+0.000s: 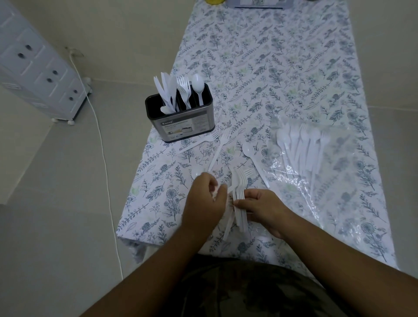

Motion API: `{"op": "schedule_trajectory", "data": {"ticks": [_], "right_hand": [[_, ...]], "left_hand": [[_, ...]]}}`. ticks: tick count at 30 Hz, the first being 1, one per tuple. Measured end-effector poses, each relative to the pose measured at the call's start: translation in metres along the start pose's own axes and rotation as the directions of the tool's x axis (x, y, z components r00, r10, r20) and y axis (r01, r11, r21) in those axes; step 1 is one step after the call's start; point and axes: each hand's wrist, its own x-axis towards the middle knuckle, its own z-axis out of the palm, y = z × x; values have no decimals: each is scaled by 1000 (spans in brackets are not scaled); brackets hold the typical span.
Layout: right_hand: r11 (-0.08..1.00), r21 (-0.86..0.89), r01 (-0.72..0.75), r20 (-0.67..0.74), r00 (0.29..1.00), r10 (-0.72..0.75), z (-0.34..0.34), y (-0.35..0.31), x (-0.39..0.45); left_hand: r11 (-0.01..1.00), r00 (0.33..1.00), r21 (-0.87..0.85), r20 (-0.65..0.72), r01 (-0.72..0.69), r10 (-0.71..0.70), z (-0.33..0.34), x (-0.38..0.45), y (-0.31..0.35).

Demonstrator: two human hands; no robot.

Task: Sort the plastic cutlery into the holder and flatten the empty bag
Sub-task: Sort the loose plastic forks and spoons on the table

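Note:
A dark metal cutlery holder (181, 122) stands at the table's left edge with white knives, forks and a spoon upright in its compartments. My right hand (262, 208) grips a stack of white plastic forks (239, 187) near the front edge. My left hand (204, 199) is curled beside that stack and pinches white cutlery whose kind I cannot make out. Two loose forks (217, 147) and a spoon (251, 156) lie between my hands and the holder. A clear plastic bag (316, 172) lies to the right with several white pieces (303, 149) inside.
The table wears a floral cloth (271, 67) and its left edge drops to the floor. A white drawer unit (38, 67) and a cable (101, 147) are on the floor at left. A grey tray (257, 3) and a yellow object (213, 1) sit at the far end.

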Motion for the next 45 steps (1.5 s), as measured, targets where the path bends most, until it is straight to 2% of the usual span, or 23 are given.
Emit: {"op": "schedule_trajectory", "data": {"ticks": [2, 5, 8, 12, 14, 19, 21, 23, 25, 28, 30, 33, 35, 40, 42, 45], "right_hand": [[1000, -17, -4, -11, 1000, 4, 0, 2, 1], [999, -48, -14, -17, 1000, 13, -1, 4, 3], [996, -93, -8, -47, 999, 4, 0, 6, 3], [997, -78, -13, -126, 992, 3, -2, 9, 5], [999, -48, 7, -159, 987, -15, -4, 9, 5], [990, -80, 116, -292, 947, -135, -3, 8, 8], [989, -46, 141, -292, 945, -148, -2, 4, 7], [988, 57, 144, -218, 968, -128, 0, -1, 4], [982, 141, 128, -121, 986, -111, 3, -5, 1], [970, 221, 100, -43, 995, -93, 3, -5, -2], [962, 264, 75, -17, 997, -73, 0, -5, -3], [945, 323, 47, 10, 999, -53, -2, -6, -3], [939, 340, 43, 16, 999, -51, -2, -5, -3], [927, 373, 36, 18, 999, -46, -2, -5, -2], [936, 348, 44, 26, 998, -56, -3, -6, -3], [949, 309, 57, 25, 997, -68, -5, -3, -3]], "left_hand": [[994, 989, 47, 105, 98, -103, 1, 8, -3], [989, 971, 113, 211, 90, -113, 4, 11, -8], [984, 973, 71, 156, 162, -172, 7, 9, -9], [925, 936, -141, 35, 352, -351, 7, 7, -16], [909, 927, -191, 13, 370, -374, 4, 5, -18], [925, 939, -166, 16, 342, -344, 10, -8, -19], [893, 923, -234, 77, 384, -377, 13, -11, -18], [804, 884, -368, 223, 467, -411, 15, -12, -12], [688, 840, -486, 371, 538, -395, 17, -15, -7], [622, 813, -534, 465, 573, -350, 20, -21, -5], [640, 818, -524, 466, 561, -336, 20, -22, -6], [746, 861, -468, 426, 473, -279, 16, -21, -6], [774, 872, -449, 412, 446, -263, 17, -21, -7], [688, 849, -519, 437, 507, -297, 20, -21, -5], [769, 873, -460, 414, 444, -257, 19, -20, -6], [944, 930, -249, 348, 215, -120, 20, -19, -7]]}}
